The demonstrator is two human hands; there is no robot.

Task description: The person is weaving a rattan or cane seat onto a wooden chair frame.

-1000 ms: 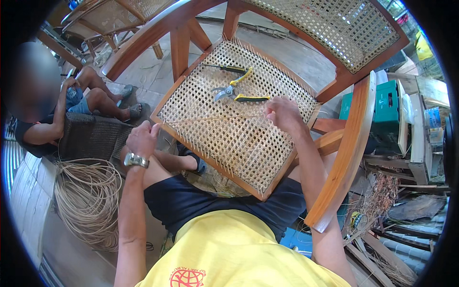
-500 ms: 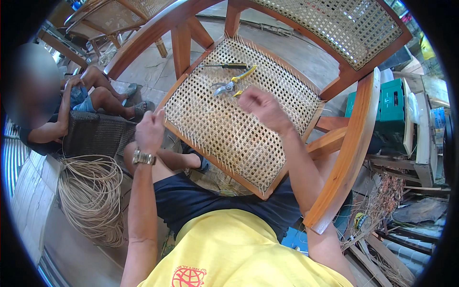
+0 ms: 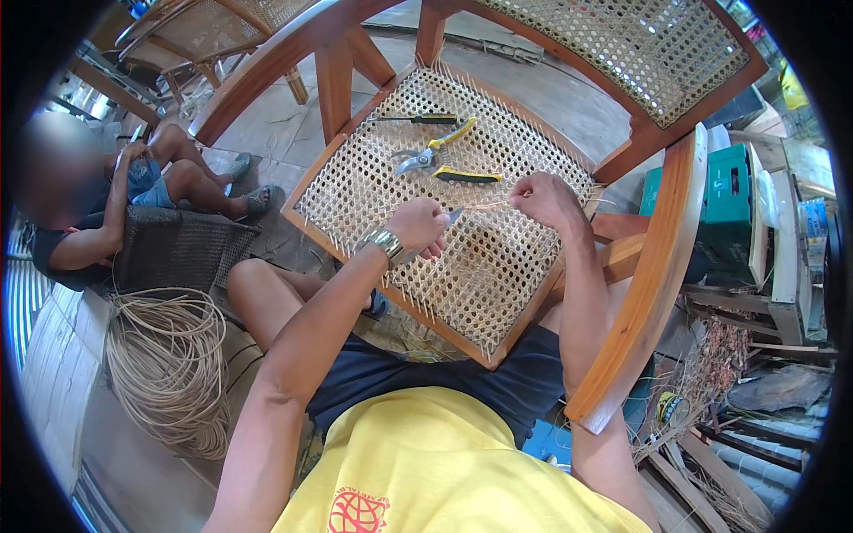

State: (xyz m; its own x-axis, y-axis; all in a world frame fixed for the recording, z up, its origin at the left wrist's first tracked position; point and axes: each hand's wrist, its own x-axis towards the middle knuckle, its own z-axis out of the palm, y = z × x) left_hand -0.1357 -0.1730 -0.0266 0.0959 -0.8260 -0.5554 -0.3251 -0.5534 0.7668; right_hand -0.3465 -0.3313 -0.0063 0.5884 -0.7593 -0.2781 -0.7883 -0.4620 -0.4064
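A wooden armchair seat of woven cane [image 3: 426,266] lies before me, loose cane ends sticking out along its frame. My left hand [image 3: 416,227], with a metal watch on the wrist, is closed on a small knife [image 3: 456,214] whose blade tip shows past the fingers; the handle is mostly hidden. My right hand [image 3: 546,201] pinches a thin cane strand [image 3: 491,206] that runs left toward the blade. Just beyond the hands, pruning shears [image 3: 431,160] with yellow and black handles rest spread on the cane. A dark-handled pointed tool [image 3: 435,119] lies farther back, beside the shears.
The curved wooden armrest [image 3: 649,293] rises close to my right forearm. A coil of cane [image 3: 173,373] sits at left, near a seated person [image 3: 98,204]. Green crates [image 3: 724,200] and wood scraps stand at right. The cane backrest [image 3: 640,62] is at the far side.
My left hand has moved right from the seat's left edge to over its middle, and a blade now shows there. My right hand has shifted right, uncovering a shears handle.
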